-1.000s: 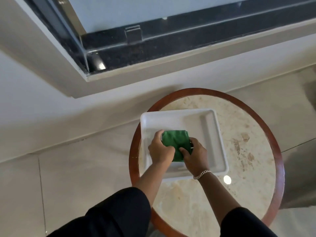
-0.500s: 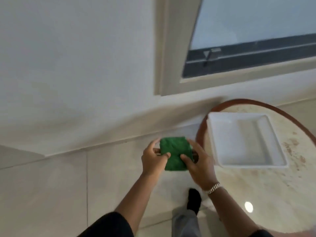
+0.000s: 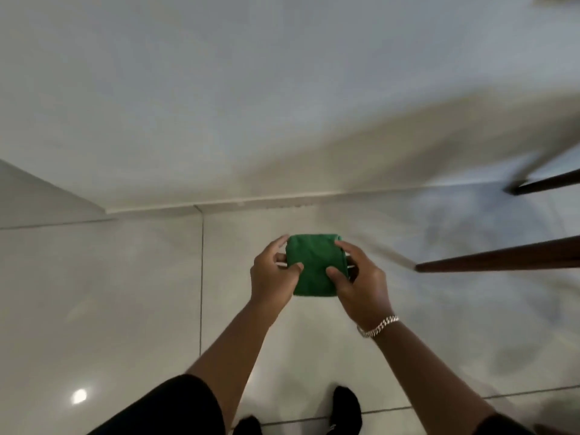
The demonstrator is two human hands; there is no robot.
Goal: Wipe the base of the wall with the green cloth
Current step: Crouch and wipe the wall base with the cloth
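Folded green cloth (image 3: pixel 314 265) pinched between left hand (image 3: pixel 273 274) and right hand (image 3: pixel 361 284), both grips clamped on it, above floor (image 3: pixel 125 293).

Bare floor (image 3: pixel 103 293) lies open up to the wall base (image 3: pixel 251 203) at centre frame; dark table legs (image 3: pixel 502 258) crowd the right.

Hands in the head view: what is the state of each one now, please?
Left hand: closed on the folded green cloth, at its left edge.
Right hand: closed on the same cloth, at its right edge.
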